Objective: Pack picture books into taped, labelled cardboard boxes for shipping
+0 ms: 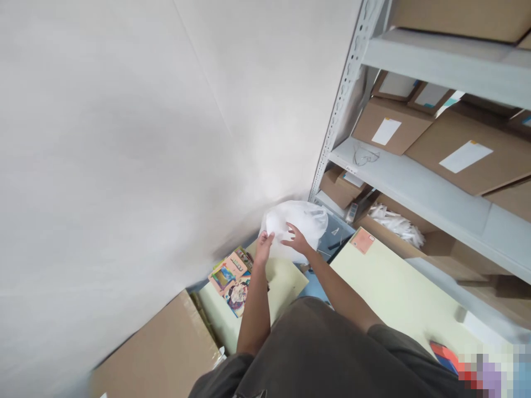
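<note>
My left hand (pixel 263 249) is closed, thumb and fingertips pinching the lower edge of a small white piece (pixel 275 222) that looks like paper or thin plastic. To its right my right hand (pixel 297 240) has its fingers spread and curved towards that piece; it does not appear to grip anything. Behind both hands a white plastic bag (pixel 305 215) bulges against the foot of the wall. Colourful booklets (pixel 232 276) lie on a pale yellow surface (pixel 286 279), just left of my left forearm.
Metal shelving (pixel 435 174) with cardboard boxes (pixel 460 146) rises on the right. Below, an open box holds several white pieces (pixel 396 221). A pale table (pixel 385 276) carries an orange card (pixel 362 240). A large cardboard box (pixel 161 348) stands lower left, along the white wall (pixel 136 138).
</note>
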A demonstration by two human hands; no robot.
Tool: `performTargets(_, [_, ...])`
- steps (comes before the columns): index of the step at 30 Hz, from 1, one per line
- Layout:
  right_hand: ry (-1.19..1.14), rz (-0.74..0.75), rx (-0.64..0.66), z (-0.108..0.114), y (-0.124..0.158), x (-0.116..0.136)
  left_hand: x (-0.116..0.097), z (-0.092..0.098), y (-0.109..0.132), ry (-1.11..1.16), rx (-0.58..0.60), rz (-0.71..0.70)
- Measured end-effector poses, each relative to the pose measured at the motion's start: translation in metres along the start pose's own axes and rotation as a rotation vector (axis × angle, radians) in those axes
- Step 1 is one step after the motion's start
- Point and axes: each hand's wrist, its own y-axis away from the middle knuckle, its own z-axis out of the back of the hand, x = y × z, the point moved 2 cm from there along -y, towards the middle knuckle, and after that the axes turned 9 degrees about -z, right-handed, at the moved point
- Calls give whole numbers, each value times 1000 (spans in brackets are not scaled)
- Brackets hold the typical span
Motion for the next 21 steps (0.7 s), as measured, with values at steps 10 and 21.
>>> performTargets(10, [14, 231, -396, 48, 9, 84, -78, -5, -20, -41, 133, -229])
performTargets(21, [-118, 160, -823, 233, 125, 30, -112, -131, -18, -76, 497, -353])
